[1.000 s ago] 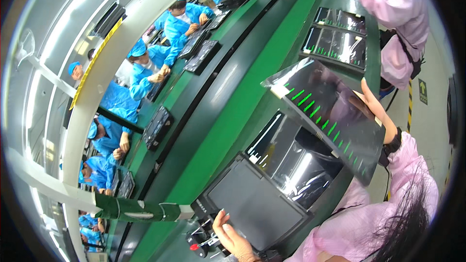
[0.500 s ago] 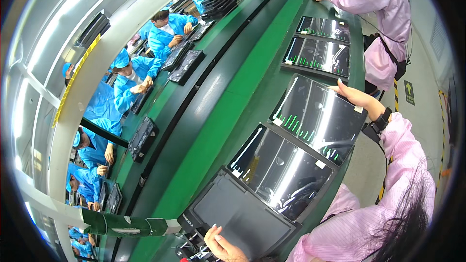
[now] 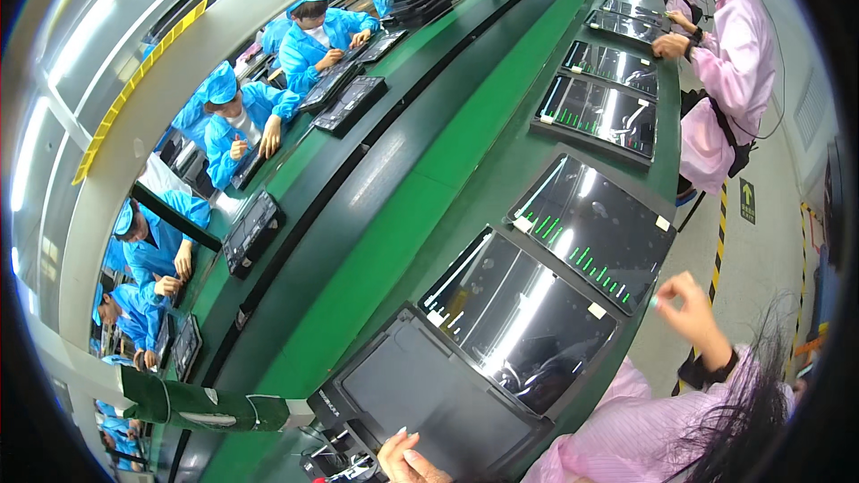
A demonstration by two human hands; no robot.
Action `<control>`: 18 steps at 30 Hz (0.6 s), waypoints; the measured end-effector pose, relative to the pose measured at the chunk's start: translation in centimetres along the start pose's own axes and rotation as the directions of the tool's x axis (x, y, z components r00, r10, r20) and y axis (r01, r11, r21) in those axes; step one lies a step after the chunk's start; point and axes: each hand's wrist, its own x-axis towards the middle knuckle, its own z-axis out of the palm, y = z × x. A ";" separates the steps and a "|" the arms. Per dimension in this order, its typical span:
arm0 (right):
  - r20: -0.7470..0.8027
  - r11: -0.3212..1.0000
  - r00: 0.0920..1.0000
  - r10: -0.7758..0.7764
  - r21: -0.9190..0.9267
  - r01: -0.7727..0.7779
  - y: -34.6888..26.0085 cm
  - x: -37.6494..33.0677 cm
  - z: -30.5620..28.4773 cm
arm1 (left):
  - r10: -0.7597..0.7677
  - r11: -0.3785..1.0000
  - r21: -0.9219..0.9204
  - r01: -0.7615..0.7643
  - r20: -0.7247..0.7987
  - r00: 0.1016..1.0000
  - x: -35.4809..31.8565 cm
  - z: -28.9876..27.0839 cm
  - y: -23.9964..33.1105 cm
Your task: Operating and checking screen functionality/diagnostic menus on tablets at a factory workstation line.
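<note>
The green-lined screen (image 3: pixel 598 225) lies at three o'clock in the view, on the workbench (image 3: pixel 479 206). The right hand (image 3: pixel 687 311), toward four o'clock, is released, its fingers loosely bent just beside the screen's edge. A second screen (image 3: pixel 501 309) lies next to it, toward five o'clock. At six o'clock is a dark panel (image 3: pixel 438 385); the left hand (image 3: pixel 410 462) is at its edge, whether gripping I cannot tell.
</note>
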 end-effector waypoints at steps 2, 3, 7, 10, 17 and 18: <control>-0.014 1.000 1.000 -0.011 0.009 0.011 -1.3 -1.5 1.8 | 0.019 0.996 -0.087 -0.015 0.042 0.999 -0.1 -0.3 -0.4; -0.042 0.999 0.998 -0.035 0.018 0.036 -1.7 -1.9 2.3 | 0.047 0.984 -0.176 -0.032 0.082 0.996 0.0 -0.5 -0.7; 0.148 0.968 0.989 0.029 -0.251 0.009 -2.7 -2.2 3.0 | 0.091 0.958 -0.283 -0.041 0.165 0.982 -0.1 -1.0 -1.9; 0.107 0.905 0.991 -0.085 -0.409 0.122 -3.7 -2.4 4.4 | 0.147 0.935 -0.342 -0.090 0.147 0.978 -0.3 -0.9 -2.2; 0.100 0.860 0.994 -0.052 -0.501 0.095 -5.6 1.8 7.5 | -0.011 0.934 -0.353 0.048 0.106 0.994 -0.8 -0.8 -1.1; 0.103 0.854 0.992 -0.079 -0.506 0.120 -5.9 2.6 8.4 | -0.007 0.932 -0.357 0.055 0.135 0.991 -0.6 -1.7 -1.4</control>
